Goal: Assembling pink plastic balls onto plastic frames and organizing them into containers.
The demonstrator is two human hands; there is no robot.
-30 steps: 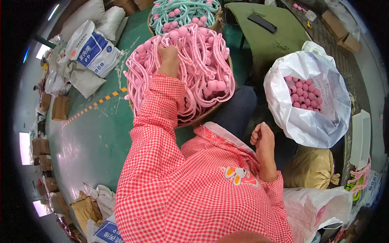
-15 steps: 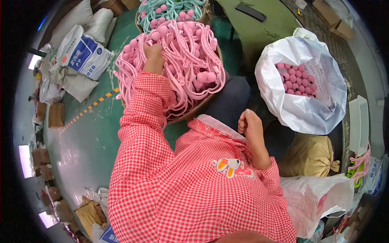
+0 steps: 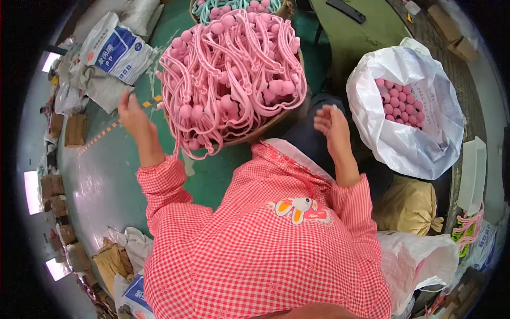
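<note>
Cords (image 3: 254,64) heaped just right of blurred left grip (image 3: 136,121), seemingly apart.

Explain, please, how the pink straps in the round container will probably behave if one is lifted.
The pink straps look floppy, because several droop over the rim of the round container. One may catch on its neighbours, since they lie crossed and heaped.

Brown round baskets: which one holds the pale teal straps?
The far brown basket, cut off by the picture's top edge; the near brown basket holds pink straps.
</note>
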